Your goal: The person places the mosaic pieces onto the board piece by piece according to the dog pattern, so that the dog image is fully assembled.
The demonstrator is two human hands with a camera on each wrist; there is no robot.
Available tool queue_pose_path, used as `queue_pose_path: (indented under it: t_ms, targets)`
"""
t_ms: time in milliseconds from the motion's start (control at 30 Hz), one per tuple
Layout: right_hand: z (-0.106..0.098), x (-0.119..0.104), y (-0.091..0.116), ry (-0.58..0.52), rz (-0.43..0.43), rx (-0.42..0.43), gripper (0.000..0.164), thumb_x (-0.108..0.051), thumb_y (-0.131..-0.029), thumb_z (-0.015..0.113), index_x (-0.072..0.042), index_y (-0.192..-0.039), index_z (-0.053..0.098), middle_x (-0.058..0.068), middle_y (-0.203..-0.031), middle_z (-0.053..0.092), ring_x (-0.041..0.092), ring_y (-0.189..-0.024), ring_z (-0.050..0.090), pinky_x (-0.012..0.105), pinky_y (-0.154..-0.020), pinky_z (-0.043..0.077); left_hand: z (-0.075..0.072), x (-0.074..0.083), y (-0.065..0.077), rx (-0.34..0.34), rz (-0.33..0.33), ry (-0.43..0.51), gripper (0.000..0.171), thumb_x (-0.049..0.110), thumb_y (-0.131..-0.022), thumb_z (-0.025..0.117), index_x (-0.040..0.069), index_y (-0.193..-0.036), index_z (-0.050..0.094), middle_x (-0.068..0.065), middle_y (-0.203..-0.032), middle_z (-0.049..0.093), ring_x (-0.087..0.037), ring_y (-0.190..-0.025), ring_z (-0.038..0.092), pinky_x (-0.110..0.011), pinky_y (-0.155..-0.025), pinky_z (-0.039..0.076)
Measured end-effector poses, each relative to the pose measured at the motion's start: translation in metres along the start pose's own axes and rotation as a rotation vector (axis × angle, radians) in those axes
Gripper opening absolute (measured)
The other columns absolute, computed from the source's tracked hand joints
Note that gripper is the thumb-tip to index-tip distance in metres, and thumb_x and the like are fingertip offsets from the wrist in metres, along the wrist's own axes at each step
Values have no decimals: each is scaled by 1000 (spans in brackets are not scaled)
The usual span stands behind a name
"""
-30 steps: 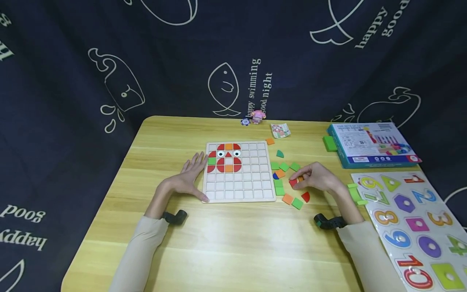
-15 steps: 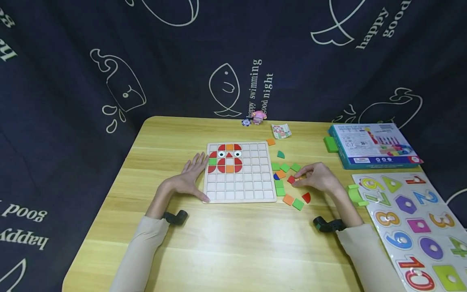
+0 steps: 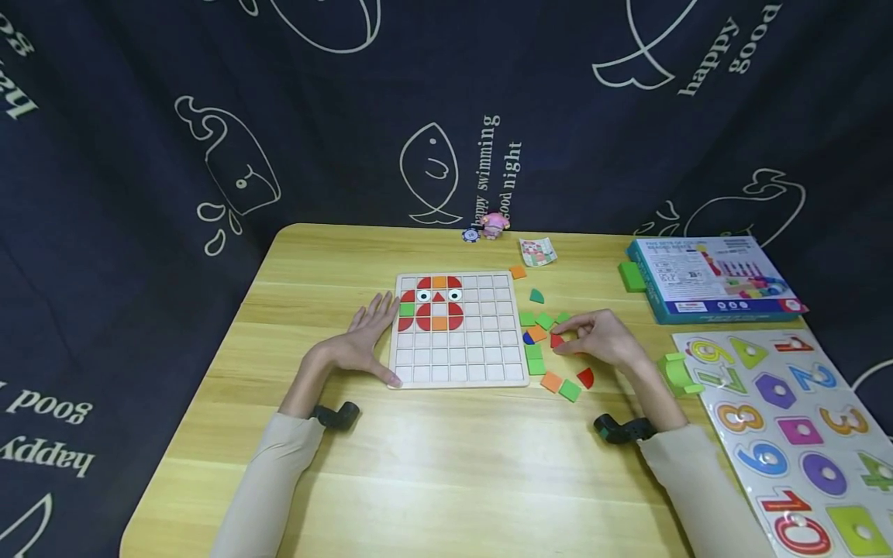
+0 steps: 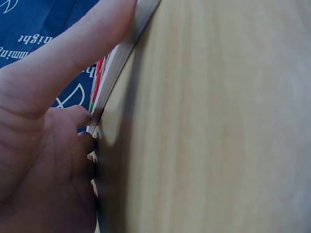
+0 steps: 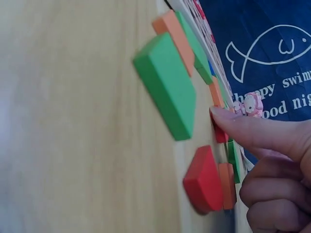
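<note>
A white grid board (image 3: 456,358) lies on the table, its upper left part filled with red, orange and green tiles around two eye tiles. My left hand (image 3: 359,341) spreads along the board's left edge, fingers straight, with the thumb (image 4: 87,43) at the near corner. To the right of the board, my right hand (image 3: 603,339) pinches a red tile (image 3: 556,341) between thumb and index finger, low among the loose tiles. In the right wrist view the thumb presses on that red tile (image 5: 220,132), and the other fingers are curled in.
Several loose green tiles (image 3: 534,359), an orange tile (image 3: 550,381) and a red quarter-round tile (image 3: 585,377) lie around the right hand. A pattern card (image 3: 537,251) and pink figurine (image 3: 494,224) stand behind. At right are a boxed toy (image 3: 718,279) and a number puzzle board (image 3: 774,356).
My right hand has shifted slightly left and away from me, and the red tile has moved the same way. My left hand stays in place at the board.
</note>
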State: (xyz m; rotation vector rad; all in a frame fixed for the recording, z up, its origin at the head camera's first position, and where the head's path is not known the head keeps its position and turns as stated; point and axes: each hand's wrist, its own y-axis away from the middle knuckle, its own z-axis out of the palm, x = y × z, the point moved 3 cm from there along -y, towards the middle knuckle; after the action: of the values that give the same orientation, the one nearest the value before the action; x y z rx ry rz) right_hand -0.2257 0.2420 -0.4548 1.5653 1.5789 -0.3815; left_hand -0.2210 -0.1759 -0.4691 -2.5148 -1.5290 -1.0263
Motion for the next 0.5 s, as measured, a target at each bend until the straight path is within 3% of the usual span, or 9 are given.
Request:
queue_pose_path:
  t_ms: [500]
  targets:
    - [11,-9,-4,178,-133,0,26,-23,-81,78,-13,-104,72,-3,-54,32,14,-49,30,23,-46,26,1,1,0,3,6,3,146,60,-57,85,13,-155,-12,-11,-160,-24,-30,-148,-24,-52,-122,-11]
